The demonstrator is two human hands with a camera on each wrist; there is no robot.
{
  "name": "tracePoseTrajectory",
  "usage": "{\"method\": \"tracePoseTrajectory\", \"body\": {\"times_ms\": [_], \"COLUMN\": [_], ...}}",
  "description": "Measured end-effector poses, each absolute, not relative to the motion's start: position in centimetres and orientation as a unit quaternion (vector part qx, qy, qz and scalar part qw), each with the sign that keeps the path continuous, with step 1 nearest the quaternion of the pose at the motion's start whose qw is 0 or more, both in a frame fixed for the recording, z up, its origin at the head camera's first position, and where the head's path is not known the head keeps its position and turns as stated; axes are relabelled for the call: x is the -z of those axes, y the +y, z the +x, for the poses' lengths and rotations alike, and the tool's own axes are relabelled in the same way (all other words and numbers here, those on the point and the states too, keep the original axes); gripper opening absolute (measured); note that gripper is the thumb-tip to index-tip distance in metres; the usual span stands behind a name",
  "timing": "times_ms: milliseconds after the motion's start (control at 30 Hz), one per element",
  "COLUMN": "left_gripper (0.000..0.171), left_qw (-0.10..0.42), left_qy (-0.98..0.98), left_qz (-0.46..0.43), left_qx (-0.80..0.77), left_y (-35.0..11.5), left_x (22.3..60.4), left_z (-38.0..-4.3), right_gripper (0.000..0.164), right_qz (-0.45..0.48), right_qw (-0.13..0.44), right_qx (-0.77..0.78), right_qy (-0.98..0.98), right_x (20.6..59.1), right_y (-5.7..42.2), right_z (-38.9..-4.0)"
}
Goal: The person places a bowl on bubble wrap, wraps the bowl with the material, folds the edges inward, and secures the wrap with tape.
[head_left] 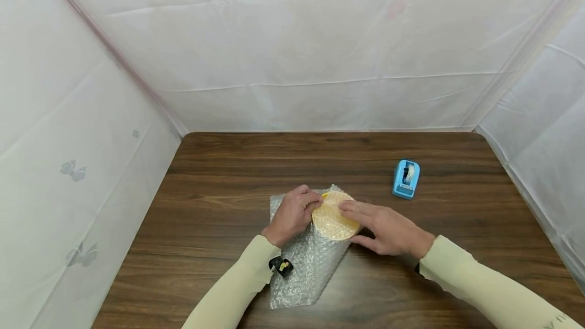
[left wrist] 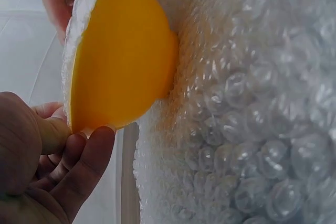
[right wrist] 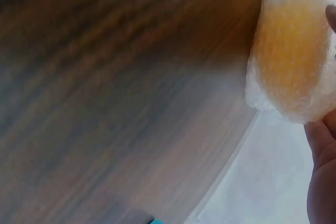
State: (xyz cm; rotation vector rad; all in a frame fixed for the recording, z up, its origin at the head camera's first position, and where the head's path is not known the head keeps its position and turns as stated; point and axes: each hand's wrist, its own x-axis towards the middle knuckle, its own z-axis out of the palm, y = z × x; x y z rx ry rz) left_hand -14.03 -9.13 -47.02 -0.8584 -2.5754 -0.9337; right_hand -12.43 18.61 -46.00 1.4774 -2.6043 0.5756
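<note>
A yellow bowl (left wrist: 123, 56) lies partly wrapped in clear bubble wrap (head_left: 299, 273), with a layer drawn over its mouth. My left hand (head_left: 292, 216) pinches the bowl's rim and the wrap edge between thumb and fingers; the left wrist view shows the bowl's bare yellow side there. Over the covered mouth, the extended fingers of my right hand (head_left: 390, 231) rest on the wrap, and the thumb lies at the bowl's near side. In the right wrist view the wrapped bowl (right wrist: 291, 51) shows through the bubbles, while most of that hand is cut off.
A light blue tape dispenser (head_left: 405, 179) stands on the dark wooden table (head_left: 219, 166), behind and to the right of the bowl. A loose sheet of the wrap spreads toward me on the left. White sheeting (head_left: 292, 55) encloses the table at the back and sides.
</note>
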Motion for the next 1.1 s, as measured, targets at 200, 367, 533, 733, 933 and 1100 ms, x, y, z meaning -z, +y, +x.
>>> {"method": "tracePoseTrajectory", "body": {"times_ms": [200, 367, 533, 733, 933, 1100], "left_gripper": [0.008, 0.007, 0.008, 0.009, 0.01, 0.012], "left_qw": [0.138, 0.144, 0.136, 0.12, 0.108, 0.093], "left_qy": [-0.891, -0.889, -0.89, -0.894, -0.897, -0.898], "left_qz": [-0.293, -0.296, -0.295, -0.287, -0.279, -0.272], "left_qx": [0.318, 0.318, 0.32, 0.323, 0.326, 0.332], "left_y": [-9.1, -9.0, -9.0, -9.0, -9.0, -9.1], "left_x": [47.1, 47.1, 47.2, 47.0, 46.9, 46.6], "left_z": [-14.0, -14.0, -14.1, -14.1, -14.2, -14.1], "right_gripper": [0.071, 0.073, 0.071, 0.066, 0.067, 0.067], "right_qz": [0.504, 0.53, 0.548, 0.548, 0.548, 0.545], "right_qw": [0.074, 0.101, 0.126, 0.121, 0.121, 0.12], "right_qx": [-0.153, -0.115, -0.091, -0.072, -0.069, -0.068], "right_qy": [-0.847, -0.834, -0.822, -0.824, -0.825, -0.827], "right_x": [46.5, 47.1, 47.7, 47.7, 47.7, 47.8], "right_y": [18.6, 18.5, 18.4, 18.2, 17.9, 17.8], "right_z": [-12.2, -12.6, -12.8, -12.8, -12.7, -12.7]}}
